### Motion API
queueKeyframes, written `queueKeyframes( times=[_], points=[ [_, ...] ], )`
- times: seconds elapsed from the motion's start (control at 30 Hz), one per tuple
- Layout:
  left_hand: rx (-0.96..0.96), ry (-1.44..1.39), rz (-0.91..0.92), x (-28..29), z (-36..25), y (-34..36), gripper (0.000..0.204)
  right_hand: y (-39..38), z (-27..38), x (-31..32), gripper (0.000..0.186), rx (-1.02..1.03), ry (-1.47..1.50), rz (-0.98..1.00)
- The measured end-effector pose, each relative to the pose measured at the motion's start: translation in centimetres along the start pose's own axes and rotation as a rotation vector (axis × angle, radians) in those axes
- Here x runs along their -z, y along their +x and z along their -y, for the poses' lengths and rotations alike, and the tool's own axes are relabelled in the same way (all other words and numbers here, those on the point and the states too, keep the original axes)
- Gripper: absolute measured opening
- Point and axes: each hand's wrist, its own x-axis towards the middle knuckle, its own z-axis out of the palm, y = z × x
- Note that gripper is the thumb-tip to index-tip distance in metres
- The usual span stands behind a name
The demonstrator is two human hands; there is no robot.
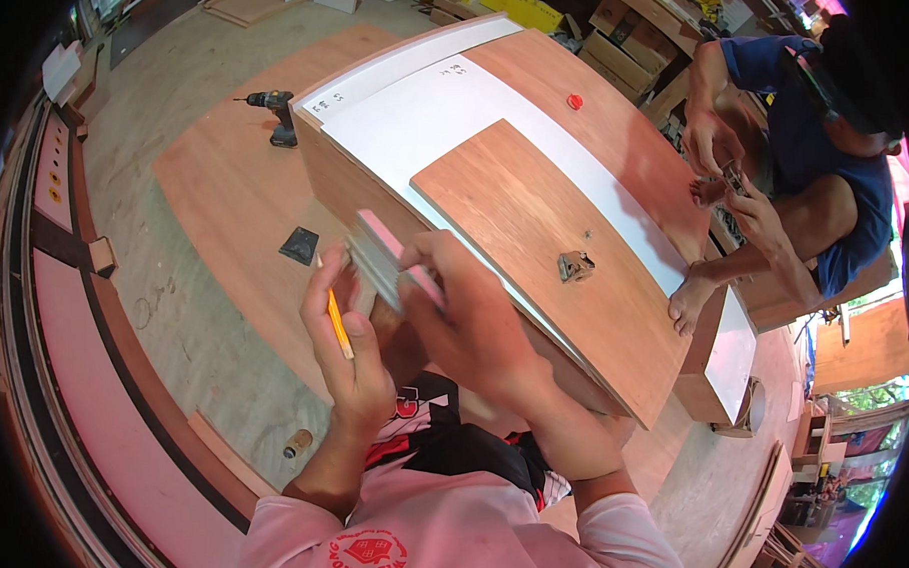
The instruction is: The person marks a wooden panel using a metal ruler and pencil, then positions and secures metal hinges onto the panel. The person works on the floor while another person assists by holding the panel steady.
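Note:
My left hand (352, 373) has a yellow pencil (338, 323) tucked along its fingers, pointing up. Close by, my right hand (465, 309) grips a flat pale pink-and-grey bar (378, 257); motion blurs it, so its exact kind is unclear. Both hands are raised at the near edge of a wooden cabinet (341, 173). On the cabinet's white board (389, 131) lies a brown wood panel (502, 202). A metal cabinet hinge (576, 267) rests on that panel, to the right of my right hand.
A cordless drill (273, 115) and a black square piece (300, 245) lie left of the cabinet, over a large wood sheet (210, 152). A small red object (574, 102) sits on the cabinet. At right, a co-worker (811, 171) handles a small metal piece (735, 179).

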Motion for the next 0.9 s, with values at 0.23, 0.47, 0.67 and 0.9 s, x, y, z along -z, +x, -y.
queueKeyframes(
  times=[0.23, 0.47, 0.67, 0.9],
  points=[
    [0.022, -0.1, -0.132, -0.3, 1.6, 1.4, 0.052, 1.8, 1.3, -3.9, 0.044, -0.026, 0.305, 0.094],
    [0.149, -1.131, 0.028, -0.3, 2.8, 5.1, 0.068, 4.5, -0.4, -2.0, 0.041, 0.185, 0.0, 0.072],
    [0.403, -1.139, 0.042, -5.5, 5.0, 9.7, 0.073, 10.3, -5.1, 1.5, 0.039, 0.367, -0.334, 0.008],
    [0.495, -1.36, 0.092, -12.0, 11.4, 17.1, 0.049, 17.9, -14.2, 5.3, 0.054, 0.142, -0.338, -0.159]
  ],
)
